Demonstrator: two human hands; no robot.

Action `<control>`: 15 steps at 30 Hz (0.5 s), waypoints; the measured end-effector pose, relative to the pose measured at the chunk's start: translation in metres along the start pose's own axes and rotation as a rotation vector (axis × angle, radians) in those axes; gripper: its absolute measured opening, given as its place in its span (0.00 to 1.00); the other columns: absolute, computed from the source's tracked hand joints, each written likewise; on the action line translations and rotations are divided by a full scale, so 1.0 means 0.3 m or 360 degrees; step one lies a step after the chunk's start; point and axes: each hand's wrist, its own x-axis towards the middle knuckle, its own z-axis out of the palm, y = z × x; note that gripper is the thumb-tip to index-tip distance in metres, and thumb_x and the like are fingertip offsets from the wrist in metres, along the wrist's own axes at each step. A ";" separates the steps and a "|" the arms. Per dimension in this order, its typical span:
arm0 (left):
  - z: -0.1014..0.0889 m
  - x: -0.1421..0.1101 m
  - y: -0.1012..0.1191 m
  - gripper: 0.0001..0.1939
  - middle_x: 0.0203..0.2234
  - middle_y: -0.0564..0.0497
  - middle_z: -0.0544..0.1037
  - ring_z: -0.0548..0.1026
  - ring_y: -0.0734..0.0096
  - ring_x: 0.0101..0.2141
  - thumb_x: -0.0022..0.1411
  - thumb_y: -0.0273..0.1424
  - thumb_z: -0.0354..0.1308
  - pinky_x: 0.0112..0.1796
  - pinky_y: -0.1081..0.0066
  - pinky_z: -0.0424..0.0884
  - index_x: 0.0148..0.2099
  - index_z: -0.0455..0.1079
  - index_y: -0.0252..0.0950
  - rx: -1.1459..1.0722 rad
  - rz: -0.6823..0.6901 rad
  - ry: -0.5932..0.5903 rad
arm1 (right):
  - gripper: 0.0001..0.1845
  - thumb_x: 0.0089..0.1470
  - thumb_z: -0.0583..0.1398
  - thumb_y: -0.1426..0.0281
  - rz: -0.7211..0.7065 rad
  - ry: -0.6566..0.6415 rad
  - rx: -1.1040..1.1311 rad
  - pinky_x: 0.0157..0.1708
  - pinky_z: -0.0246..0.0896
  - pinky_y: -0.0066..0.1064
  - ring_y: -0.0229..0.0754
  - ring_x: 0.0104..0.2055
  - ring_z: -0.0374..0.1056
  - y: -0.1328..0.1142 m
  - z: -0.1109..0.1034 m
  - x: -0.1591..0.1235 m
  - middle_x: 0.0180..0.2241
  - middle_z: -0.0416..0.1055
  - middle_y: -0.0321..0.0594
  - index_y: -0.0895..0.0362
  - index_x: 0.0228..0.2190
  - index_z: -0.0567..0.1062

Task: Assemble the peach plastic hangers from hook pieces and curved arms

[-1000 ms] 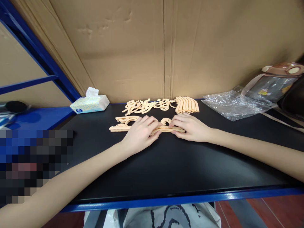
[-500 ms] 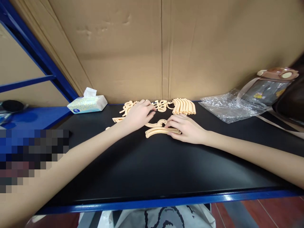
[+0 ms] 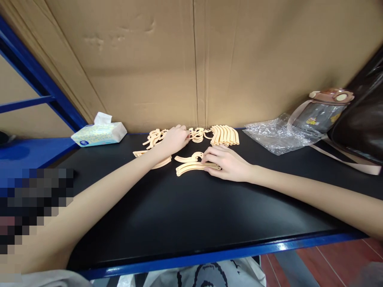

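On the black tabletop (image 3: 167,215) lie beige plastic hanger parts. My right hand (image 3: 226,162) is closed round the right end of two curved hanger arms (image 3: 188,168), its thumb in front and fingers behind. Just behind them rests a hanger piece with a round hook (image 3: 191,157), close to the right fingertips. My left hand (image 3: 176,138) reaches over to the small hook parts (image 3: 198,134) at the back, fingers bent and closed; what is between the fingertips is hidden. Below the left wrist are stacked curved arms (image 3: 163,162), partly covered by the forearm.
More loose hanger pieces (image 3: 154,137) lie behind the left forearm. A row of curved arms (image 3: 225,135) stands at the back right. Farther out are a tissue pack (image 3: 100,133), clear plastic wrap (image 3: 278,135), a strapped bottle (image 3: 321,113) and a cardboard wall (image 3: 143,63).
My left hand has moved back to the hook parts and its fingers have drawn in, uncovering the hooked piece. My right hand stays on the curved arms. The view has shifted slightly right.
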 end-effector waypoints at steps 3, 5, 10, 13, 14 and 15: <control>-0.009 0.004 0.004 0.09 0.30 0.45 0.71 0.68 0.63 0.33 0.63 0.26 0.52 0.34 0.67 0.62 0.31 0.71 0.32 0.0011 0.0055 0.0020 | 0.07 0.59 0.55 0.67 0.0005 0.0004 0.0000 0.42 0.55 0.36 0.42 0.39 0.62 -0.001 0.000 0.001 0.39 0.70 0.41 0.57 0.36 0.71; -0.020 0.006 0.014 0.10 0.29 0.46 0.71 0.68 0.64 0.34 0.64 0.26 0.52 0.35 0.68 0.62 0.31 0.71 0.32 0.0014 0.0079 0.0040 | 0.08 0.59 0.55 0.68 0.0005 0.0001 -0.0003 0.42 0.55 0.36 0.42 0.39 0.63 -0.001 0.001 0.000 0.38 0.70 0.41 0.57 0.36 0.71; -0.071 -0.033 0.062 0.09 0.32 0.45 0.72 0.68 0.63 0.36 0.65 0.27 0.51 0.36 0.67 0.62 0.35 0.71 0.31 0.0034 0.0125 0.0082 | 0.08 0.59 0.55 0.67 0.0004 0.0012 -0.0021 0.42 0.55 0.35 0.42 0.39 0.63 0.000 0.004 -0.002 0.38 0.70 0.41 0.57 0.36 0.72; -0.110 -0.102 0.091 0.10 0.32 0.47 0.72 0.69 0.63 0.36 0.66 0.29 0.51 0.37 0.67 0.63 0.35 0.72 0.32 0.0003 0.0179 0.0100 | 0.09 0.60 0.54 0.66 0.0003 0.0008 -0.0023 0.42 0.55 0.36 0.42 0.39 0.62 0.000 0.005 -0.001 0.39 0.70 0.41 0.57 0.37 0.72; -0.123 -0.133 0.099 0.10 0.31 0.48 0.72 0.69 0.64 0.35 0.67 0.30 0.51 0.37 0.67 0.63 0.35 0.71 0.33 -0.0023 0.0219 0.0113 | 0.09 0.60 0.54 0.66 0.0003 0.0007 -0.0021 0.42 0.55 0.36 0.42 0.39 0.62 0.000 0.006 -0.001 0.38 0.70 0.41 0.57 0.37 0.72; -0.135 -0.167 0.106 0.11 0.31 0.49 0.72 0.69 0.64 0.36 0.67 0.31 0.51 0.37 0.67 0.63 0.34 0.71 0.33 -0.0055 0.0252 0.0142 | 0.09 0.60 0.54 0.66 0.0000 0.0009 -0.0018 0.42 0.55 0.36 0.42 0.38 0.62 0.000 0.007 -0.001 0.38 0.70 0.41 0.56 0.37 0.72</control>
